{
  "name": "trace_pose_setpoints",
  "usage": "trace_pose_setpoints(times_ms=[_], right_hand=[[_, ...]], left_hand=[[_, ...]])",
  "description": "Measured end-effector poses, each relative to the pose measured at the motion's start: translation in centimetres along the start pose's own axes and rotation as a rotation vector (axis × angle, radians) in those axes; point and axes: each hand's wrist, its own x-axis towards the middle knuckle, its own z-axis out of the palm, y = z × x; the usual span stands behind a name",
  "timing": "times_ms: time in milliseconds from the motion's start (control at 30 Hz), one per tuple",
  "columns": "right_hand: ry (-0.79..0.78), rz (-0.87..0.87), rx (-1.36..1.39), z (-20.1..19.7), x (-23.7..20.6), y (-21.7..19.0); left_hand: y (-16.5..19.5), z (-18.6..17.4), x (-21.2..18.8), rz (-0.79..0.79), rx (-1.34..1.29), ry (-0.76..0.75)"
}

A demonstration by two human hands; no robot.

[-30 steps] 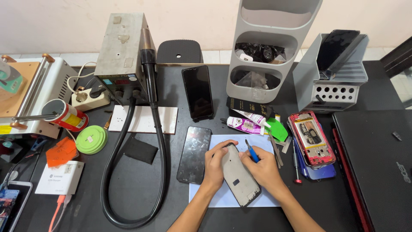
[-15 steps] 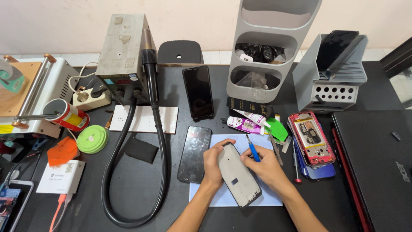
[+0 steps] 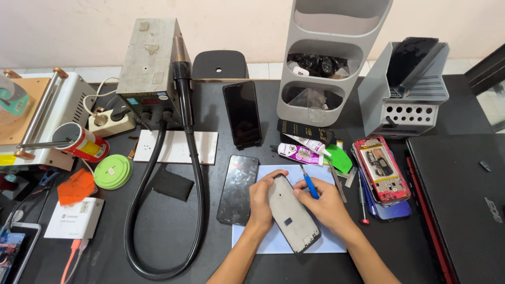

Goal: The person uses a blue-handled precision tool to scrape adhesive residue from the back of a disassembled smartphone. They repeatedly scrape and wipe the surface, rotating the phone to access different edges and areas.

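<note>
— Phone frame [image 3: 292,213], grey and stripped, lies slanted on the pale blue mat [image 3: 263,243] near the front edge of the black desk [image 3: 173,236]. Who has hold of it?

— Both hands. The left hand [image 3: 261,200] clasps its upper left edge, fingers curled over the rim. The right hand [image 3: 323,202] rests on the right edge and pinches a blue-handled tool [image 3: 309,182] between thumb and fingers, tip pointing toward the frame's top corner.

— Which step would you call this?

— Working along the frame's rim with the tool, I'd judge; scraping or prying. The tip itself is too small to read.

— And the next move?

— Probably a steady left hold while the tool runs along the edge with light pressure, since a thin frame could bend.

— What lies around?

— A dark glass panel [image 3: 239,189] just beside the left hand, glue tubes [image 3: 300,152] and a green pick [image 3: 339,159] above the mat, an opened red phone [image 3: 380,169] to the right, then a laptop [image 3: 463,205]. Further left, a hot-air station [image 3: 147,68] with its looping black hose [image 3: 197,210].
</note>
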Motion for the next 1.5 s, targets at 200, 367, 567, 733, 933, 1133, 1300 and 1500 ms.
trace_pose_setpoints(times_ms=[200,367,567,733,933,1133,1300,1500], right_hand=[[0.068,0.033,0.043,0.6,0.4,1.1],[0.151,0.028,-0.033,1.2,0.5,1.3],[-0.009,0.076,0.089,0.0,0.2,0.3],[0.052,0.123,0.091,0.5,0.3,1.3],[0.107,0.142,0.212,0.6,0.4,0.9],[0.097,0.142,0.226,-0.1,0.2,-0.5],[0.049,-0.076,0.095,0.9,0.2,-0.2],[-0.025,0.073,0.086,-0.4,0.0,-0.9]], left_hand=[[0.3,0.2,-0.4,0.073,0.183,-0.069],[0.2,0.2,-0.5,0.094,0.206,-0.092],[-0.3,0.0,-0.1,0.077,0.119,-0.019],[-0.3,0.0,-0.1,0.131,0.181,-0.096],[0.3,0.1,-0.1,0.028,0.111,-0.067],[0.5,0.3,-0.1,0.016,0.089,-0.044],[0.2,0.2,-0.2,0.147,0.248,-0.094],[0.0,0.1,-0.1,0.144,0.217,-0.008]])
